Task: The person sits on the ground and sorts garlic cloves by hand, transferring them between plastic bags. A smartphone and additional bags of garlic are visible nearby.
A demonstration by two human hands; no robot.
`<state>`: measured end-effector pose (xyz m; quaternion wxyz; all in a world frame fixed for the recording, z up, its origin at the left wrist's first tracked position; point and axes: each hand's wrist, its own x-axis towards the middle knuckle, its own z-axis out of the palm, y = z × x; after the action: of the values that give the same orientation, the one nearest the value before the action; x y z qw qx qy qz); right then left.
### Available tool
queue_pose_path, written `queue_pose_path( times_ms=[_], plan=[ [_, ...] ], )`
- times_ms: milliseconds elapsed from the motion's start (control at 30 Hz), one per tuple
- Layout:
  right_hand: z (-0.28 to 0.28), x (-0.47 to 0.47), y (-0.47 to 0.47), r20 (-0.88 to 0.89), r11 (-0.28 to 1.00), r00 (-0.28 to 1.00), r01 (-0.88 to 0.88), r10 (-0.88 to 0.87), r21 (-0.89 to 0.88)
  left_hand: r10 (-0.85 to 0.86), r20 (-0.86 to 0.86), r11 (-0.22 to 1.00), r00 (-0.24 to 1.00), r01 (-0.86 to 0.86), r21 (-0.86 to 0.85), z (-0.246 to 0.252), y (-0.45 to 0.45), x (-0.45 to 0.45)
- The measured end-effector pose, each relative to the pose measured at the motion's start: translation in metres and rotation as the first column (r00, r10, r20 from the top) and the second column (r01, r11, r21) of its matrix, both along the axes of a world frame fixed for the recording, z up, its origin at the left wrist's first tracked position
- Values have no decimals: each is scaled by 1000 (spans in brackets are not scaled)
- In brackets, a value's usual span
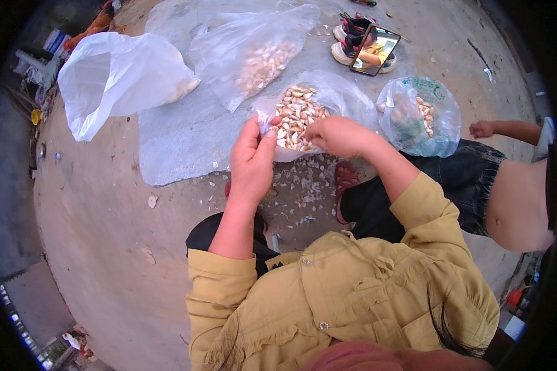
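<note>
In front of me lies a clear plastic bag (350, 99), its mouth spread wide over a heap of garlic cloves (299, 104). My left hand (254, 160) pinches the bag's near-left rim between thumb and fingers. Over the right side of the heap, my right hand (341, 135) has its fingers curled down at the cloves. Its fingertips are partly hidden, so whether it holds a clove cannot be seen. To the right, a greenish printed plastic bag (434, 95) holds some cloves and what look like whole garlic bulbs (397, 116).
A grey stone slab (181, 148) lies beneath the bags. Beyond are another clear bag of cloves (264, 67) and a white plastic bag (139, 76). A phone (376, 50) leans on shoes (341, 51). Another person's hand (480, 129) is at right. Garlic skins (306, 185) litter the ground.
</note>
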<state>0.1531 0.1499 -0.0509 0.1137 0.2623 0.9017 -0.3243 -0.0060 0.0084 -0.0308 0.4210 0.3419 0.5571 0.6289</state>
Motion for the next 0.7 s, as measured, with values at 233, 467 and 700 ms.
queue_pose_path(
  times_ms=[233,467,700],
  plan=[
    [-10,-1,8,120,977,971,-200,208,-76,-27,20,1000,999,27,12,9,6,3],
    [-15,-33,13,40,994,993,-112,113,-16,-58,-63,997,996,55,-46,10,6,-2],
    [-40,-35,22,-465,974,883,52,58,220,-93,-117,995,989,87,-51,9,8,-7]
  ],
)
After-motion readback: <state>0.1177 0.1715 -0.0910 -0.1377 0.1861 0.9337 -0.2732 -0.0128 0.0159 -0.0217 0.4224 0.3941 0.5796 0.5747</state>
